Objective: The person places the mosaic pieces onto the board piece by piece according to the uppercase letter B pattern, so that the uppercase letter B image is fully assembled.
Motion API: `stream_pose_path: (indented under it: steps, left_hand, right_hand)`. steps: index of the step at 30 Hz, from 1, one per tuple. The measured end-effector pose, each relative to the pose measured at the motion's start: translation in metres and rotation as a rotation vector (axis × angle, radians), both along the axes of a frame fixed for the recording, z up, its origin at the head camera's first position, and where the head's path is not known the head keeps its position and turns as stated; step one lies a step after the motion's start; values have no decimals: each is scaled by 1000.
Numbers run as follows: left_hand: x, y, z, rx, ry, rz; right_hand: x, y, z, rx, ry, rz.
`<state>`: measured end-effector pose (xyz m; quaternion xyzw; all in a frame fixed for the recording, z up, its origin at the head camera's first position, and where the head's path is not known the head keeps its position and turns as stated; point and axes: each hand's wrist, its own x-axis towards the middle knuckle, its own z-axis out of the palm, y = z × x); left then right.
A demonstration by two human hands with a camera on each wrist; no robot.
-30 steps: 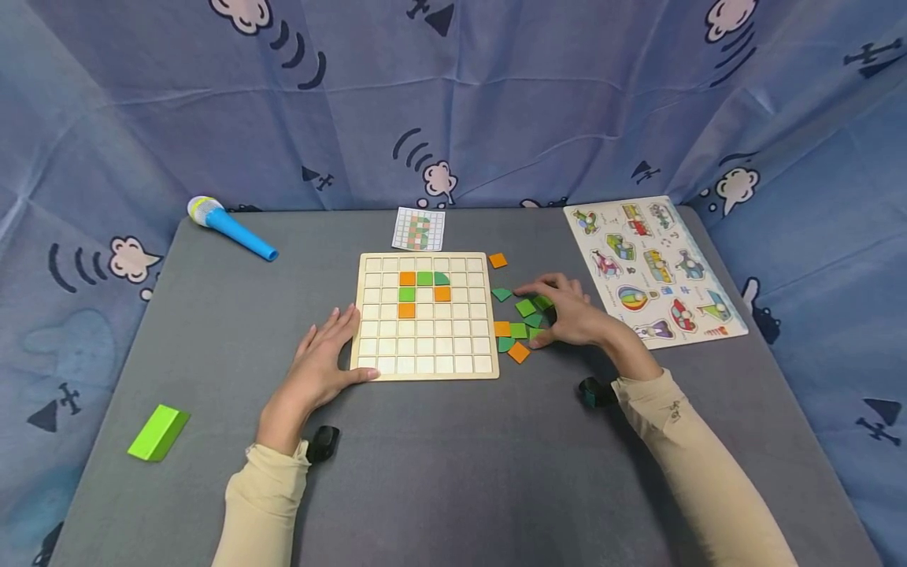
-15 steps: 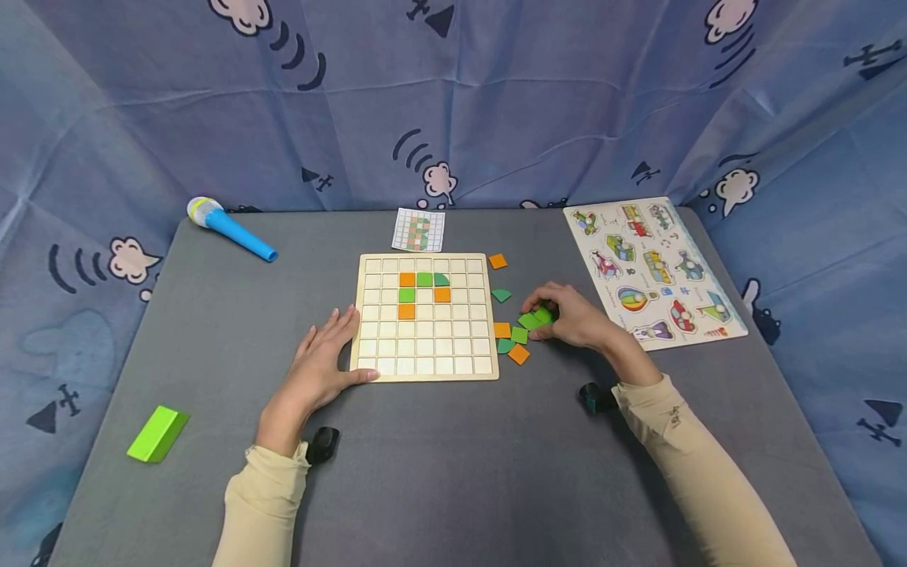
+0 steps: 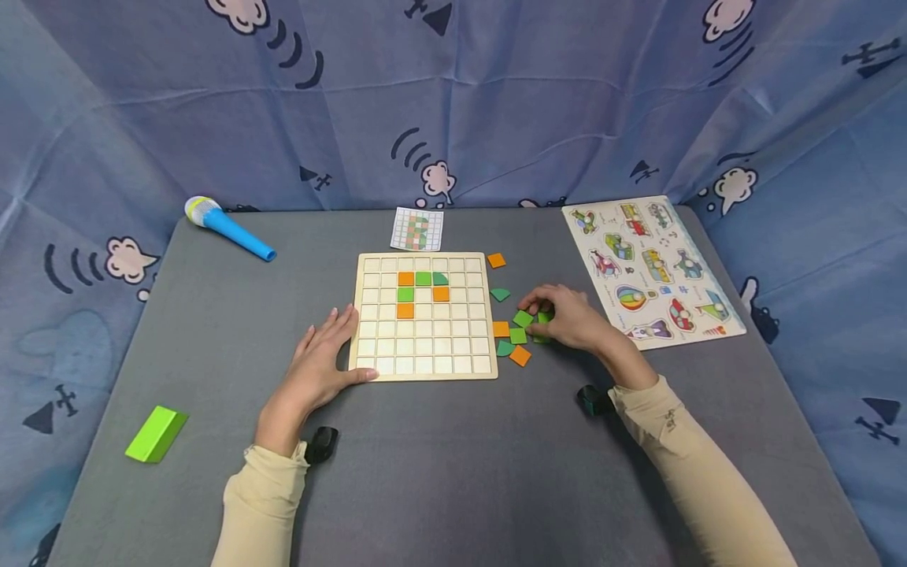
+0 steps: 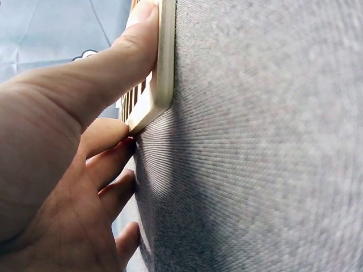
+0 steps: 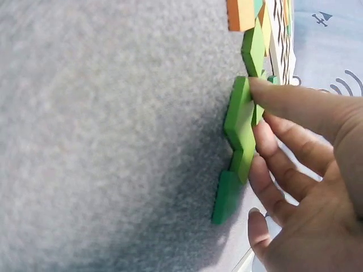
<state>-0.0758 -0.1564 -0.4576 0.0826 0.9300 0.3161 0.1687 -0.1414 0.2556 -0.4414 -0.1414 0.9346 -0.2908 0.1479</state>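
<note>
A wooden grid board (image 3: 423, 346) carries several orange and green tiles in its upper cells. My left hand (image 3: 315, 362) rests along its left side, fingers fairly straight; in the left wrist view the thumb (image 4: 122, 54) lies over the board's edge. Right of the board, my right hand (image 3: 572, 316) is at a cluster of loose tiles. Its thumb and index finger stand around a green square tile (image 3: 523, 319) and appear to pinch it. In the right wrist view the thumb (image 5: 300, 105) also touches a nearer green tile (image 5: 238, 110); a dark green tile (image 5: 226, 198) lies below.
A pattern card (image 3: 416, 229) lies behind the board. Loose orange tiles (image 3: 497, 260) and green tiles lie right of it. A picture puzzle board (image 3: 655, 276) is at the right, a blue toy microphone (image 3: 234, 230) at the back left, a green block (image 3: 157, 434) at the front left.
The right hand has drawn its fingers closer together and shifted some green tiles; one green square now stands apart, a little further left. The left hand stays on the board.
</note>
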Motion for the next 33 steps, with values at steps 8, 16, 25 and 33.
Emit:
stream_pose_path:
  steps: [8,16,25,33]
  left_hand:
    - [0,0,1,-6,-5,1]
    - [0,0,2,-5,2,-5]
    - [0,1,3,-9,6,-4]
    - [0,0,3,3,1,-1]
  right_hand:
    - [-2,-4,0,-58,0,-25]
    - [-2,-21,-1,-173,61,-55]
    - [-2,-65,-1,-259,37,-43]
    - [-4,-101,-6,-323,33,-39]
